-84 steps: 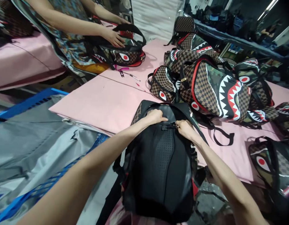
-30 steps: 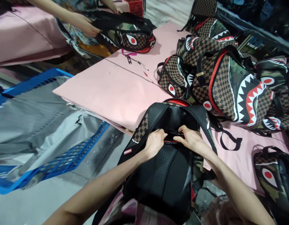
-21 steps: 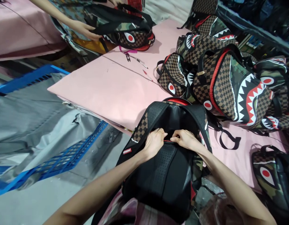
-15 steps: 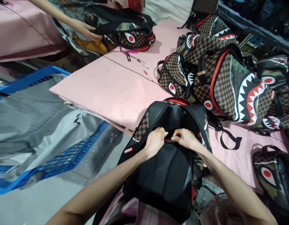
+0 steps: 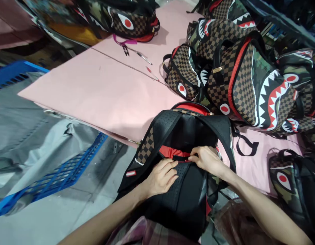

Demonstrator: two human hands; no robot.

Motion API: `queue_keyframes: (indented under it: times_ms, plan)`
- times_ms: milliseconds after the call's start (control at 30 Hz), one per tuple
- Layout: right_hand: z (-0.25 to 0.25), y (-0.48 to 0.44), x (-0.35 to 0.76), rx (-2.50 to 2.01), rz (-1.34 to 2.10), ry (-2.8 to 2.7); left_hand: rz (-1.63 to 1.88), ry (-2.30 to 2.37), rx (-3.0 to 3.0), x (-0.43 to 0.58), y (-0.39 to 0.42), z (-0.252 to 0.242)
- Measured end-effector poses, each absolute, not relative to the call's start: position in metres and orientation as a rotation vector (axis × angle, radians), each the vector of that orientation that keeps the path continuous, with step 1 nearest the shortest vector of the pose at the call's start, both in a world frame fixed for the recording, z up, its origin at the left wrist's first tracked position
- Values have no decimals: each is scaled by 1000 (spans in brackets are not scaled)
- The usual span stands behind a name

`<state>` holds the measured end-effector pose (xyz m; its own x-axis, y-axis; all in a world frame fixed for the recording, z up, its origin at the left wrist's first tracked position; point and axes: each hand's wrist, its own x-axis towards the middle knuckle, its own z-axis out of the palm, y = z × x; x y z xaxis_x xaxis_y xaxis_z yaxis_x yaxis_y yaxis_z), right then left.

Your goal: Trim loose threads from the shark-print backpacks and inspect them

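A black backpack lies with its padded back panel and straps facing up, its lower end toward my body. An opening across the back panel shows red lining and a black strip along its edge. My right hand is closed, pinching the right end of that edge between thumb and fingertips. On the left, my left hand rests on the panel with bent fingers, its upper fingertips at the pocket's edge; whether its thumb is tucked inside is hidden. Behind the straps, the backpack's red-trimmed top shows.
Several checkered and camouflage shark-face backpacks crowd the right of the pink table. Small snips and pens lie farther back. A blue crate with grey fabric stands at left. Another backpack lies at the far edge.
The pocket edge has been drawn toward me, so red lining now shows. My left hand has shifted down and left onto the panel. The view has tilted down; the other person's hand is out of sight.
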<state>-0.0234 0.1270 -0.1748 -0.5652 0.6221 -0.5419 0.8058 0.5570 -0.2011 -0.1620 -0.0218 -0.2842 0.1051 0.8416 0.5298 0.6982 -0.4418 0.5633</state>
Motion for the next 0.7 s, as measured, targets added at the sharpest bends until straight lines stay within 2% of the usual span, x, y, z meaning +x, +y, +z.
queue_keyframes:
  times_ms: [400,700]
  plan:
    - [-184,129,-35,1253,-591,2332,1356,1594,2128,-160,-17,-294]
    - [-190,125,-46,1151,-519,2366,1294,1630,2140,-162,-15,-291]
